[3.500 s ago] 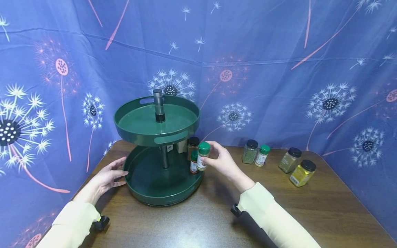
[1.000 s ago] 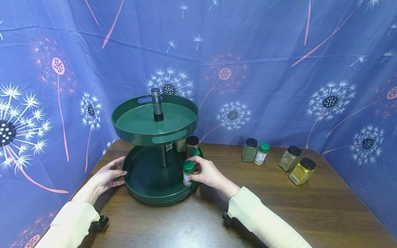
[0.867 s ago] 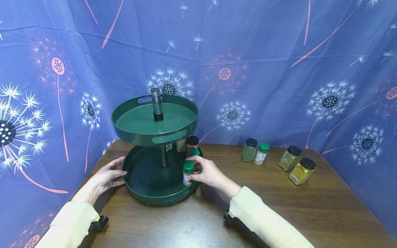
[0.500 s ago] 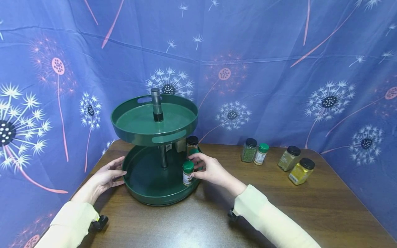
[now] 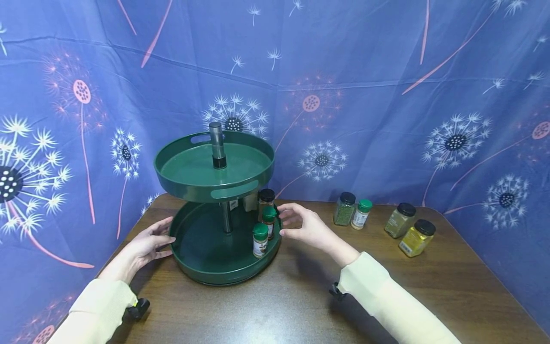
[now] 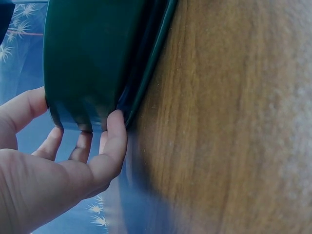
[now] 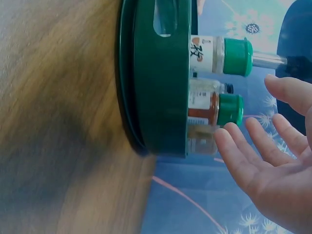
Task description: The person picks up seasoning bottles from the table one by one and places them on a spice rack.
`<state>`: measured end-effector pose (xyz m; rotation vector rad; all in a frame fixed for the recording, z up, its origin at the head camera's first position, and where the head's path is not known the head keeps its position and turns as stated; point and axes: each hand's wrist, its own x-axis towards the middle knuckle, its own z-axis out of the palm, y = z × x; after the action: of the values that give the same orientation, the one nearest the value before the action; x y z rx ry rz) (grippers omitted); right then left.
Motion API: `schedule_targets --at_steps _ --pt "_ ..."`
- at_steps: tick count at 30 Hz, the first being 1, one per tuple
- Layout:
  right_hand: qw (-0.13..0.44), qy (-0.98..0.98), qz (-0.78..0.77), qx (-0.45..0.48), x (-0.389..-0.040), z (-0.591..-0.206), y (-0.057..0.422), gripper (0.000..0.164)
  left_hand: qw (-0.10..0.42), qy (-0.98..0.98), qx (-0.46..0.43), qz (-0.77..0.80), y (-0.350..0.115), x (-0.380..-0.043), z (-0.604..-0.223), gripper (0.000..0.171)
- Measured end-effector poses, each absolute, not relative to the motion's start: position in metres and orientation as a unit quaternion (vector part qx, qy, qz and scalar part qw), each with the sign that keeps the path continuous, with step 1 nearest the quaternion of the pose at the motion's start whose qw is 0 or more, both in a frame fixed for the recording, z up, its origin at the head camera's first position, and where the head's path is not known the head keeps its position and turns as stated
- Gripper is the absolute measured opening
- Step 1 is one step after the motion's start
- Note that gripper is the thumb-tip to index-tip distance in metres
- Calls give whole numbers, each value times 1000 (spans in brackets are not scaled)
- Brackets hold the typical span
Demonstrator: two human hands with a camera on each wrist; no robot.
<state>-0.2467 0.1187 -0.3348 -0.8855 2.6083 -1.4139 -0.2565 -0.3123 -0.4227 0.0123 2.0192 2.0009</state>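
My left hand (image 5: 146, 246) rests its fingertips against the left side of the lower tray (image 5: 202, 253) of a dark green two-tier turntable; the left wrist view shows those fingers (image 6: 113, 141) touching the outer wall. Beside the right rim, my right hand (image 5: 307, 229) is spread and holds nothing. Just inside that rim a small spice jar (image 5: 259, 244) with a green cap and white label stands upright. Behind it are a red-brown spice jar (image 5: 269, 220), also green-capped, and a black-capped jar (image 5: 266, 199). The right wrist view shows the right fingers (image 7: 239, 161) apart from the caps.
The upper tray (image 5: 193, 167) overhangs the lower one on a metal post (image 5: 218, 143). On the wooden table (image 5: 386, 291) to the right stand a green herb jar (image 5: 344, 210), a green-capped jar (image 5: 361, 216), an olive jar (image 5: 399, 222) and a yellow jar (image 5: 417, 241). A patterned cloth (image 5: 365, 95) hangs behind.
The right hand has carried the white-labelled jar from the right rim to the front right of the lower tray, let go and drawn back right. The left hand has stayed at the rim.
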Motion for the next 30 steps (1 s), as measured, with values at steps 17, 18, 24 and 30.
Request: schedule_targets --at_steps 17,18,24,30 --pt "-27 866 -428 -257 -274 -350 164 54 149 713 2 685 -312 -255 -423 80" --pt "-26 867 -428 -253 -274 -349 167 54 149 713 1 685 -312 -255 -423 81" --pt "-31 865 -441 -236 -276 -348 185 55 148 710 3 689 -312 -256 -423 81" --pt "-41 873 -436 -215 -279 -344 205 56 146 705 3 694 -313 -256 -424 80"
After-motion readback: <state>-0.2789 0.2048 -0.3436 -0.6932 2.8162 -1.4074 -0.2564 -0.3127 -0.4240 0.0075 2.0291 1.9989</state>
